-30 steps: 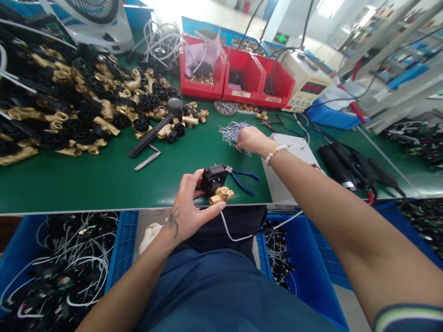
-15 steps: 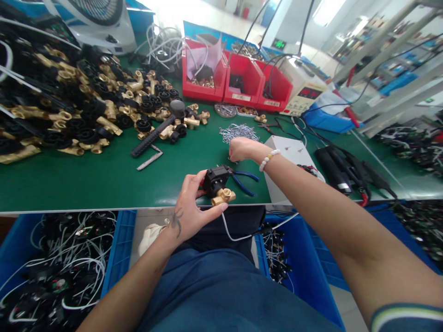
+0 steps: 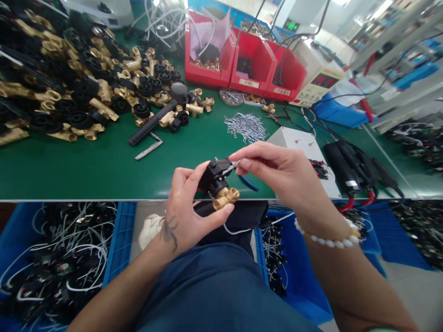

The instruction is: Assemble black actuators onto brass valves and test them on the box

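My left hand [image 3: 190, 203] is wrapped round a motorized valve, a black actuator box [image 3: 217, 174] on a brass valve body [image 3: 225, 198], at the bench's front edge. A white cable [image 3: 238, 230] hangs below it. Between thumb and forefinger, my right hand [image 3: 277, 173] pinches a small silvery metal clip [image 3: 230, 168] against the side of the black box. The clip's inner end is too small to make out. Blue-handled pliers [image 3: 249, 183] lie behind, mostly hidden by the valve and my right hand. A heap of similar metal clips [image 3: 246, 127] lies just beyond.
A mallet [image 3: 154, 121] and a hex key [image 3: 148, 150] lie left of centre, before a pile of brass valves [image 3: 104, 92]. Red bins [image 3: 211, 76], a power supply [image 3: 318, 87] and a white box [image 3: 294, 138] stand behind and right. Blue crates [image 3: 121, 240] sit below.
My right hand has come from the edge of the clip heap to the valve, bringing a clip to the black box. My left hand still holds the valve, now tilted a little.
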Motion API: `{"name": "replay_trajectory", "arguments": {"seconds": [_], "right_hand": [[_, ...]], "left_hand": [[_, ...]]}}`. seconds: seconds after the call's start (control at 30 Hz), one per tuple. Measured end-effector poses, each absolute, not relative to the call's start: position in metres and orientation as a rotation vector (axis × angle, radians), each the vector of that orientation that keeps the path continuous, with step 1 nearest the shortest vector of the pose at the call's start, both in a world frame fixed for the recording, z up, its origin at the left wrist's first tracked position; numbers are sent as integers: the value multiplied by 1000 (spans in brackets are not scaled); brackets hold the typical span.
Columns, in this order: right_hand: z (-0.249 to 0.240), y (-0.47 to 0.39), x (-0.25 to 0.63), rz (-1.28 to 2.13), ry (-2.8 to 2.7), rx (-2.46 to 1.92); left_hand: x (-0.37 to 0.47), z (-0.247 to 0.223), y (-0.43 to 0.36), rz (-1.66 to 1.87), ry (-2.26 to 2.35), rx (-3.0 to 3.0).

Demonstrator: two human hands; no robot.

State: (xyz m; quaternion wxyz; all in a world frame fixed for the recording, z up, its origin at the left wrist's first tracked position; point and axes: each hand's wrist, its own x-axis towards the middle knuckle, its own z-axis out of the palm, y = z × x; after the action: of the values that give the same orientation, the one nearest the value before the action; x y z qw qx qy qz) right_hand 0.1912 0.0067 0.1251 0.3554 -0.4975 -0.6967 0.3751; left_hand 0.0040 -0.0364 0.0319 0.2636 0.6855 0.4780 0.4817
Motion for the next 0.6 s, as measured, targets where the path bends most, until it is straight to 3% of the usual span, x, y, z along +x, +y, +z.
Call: {"name": "replay_trajectory", "arguments": {"seconds": [0.6], "right_hand": [[141, -24, 186, 451, -2247, -1157]], "left_hand": [[4, 58, -47, 1256, 1292, 2011]]}}
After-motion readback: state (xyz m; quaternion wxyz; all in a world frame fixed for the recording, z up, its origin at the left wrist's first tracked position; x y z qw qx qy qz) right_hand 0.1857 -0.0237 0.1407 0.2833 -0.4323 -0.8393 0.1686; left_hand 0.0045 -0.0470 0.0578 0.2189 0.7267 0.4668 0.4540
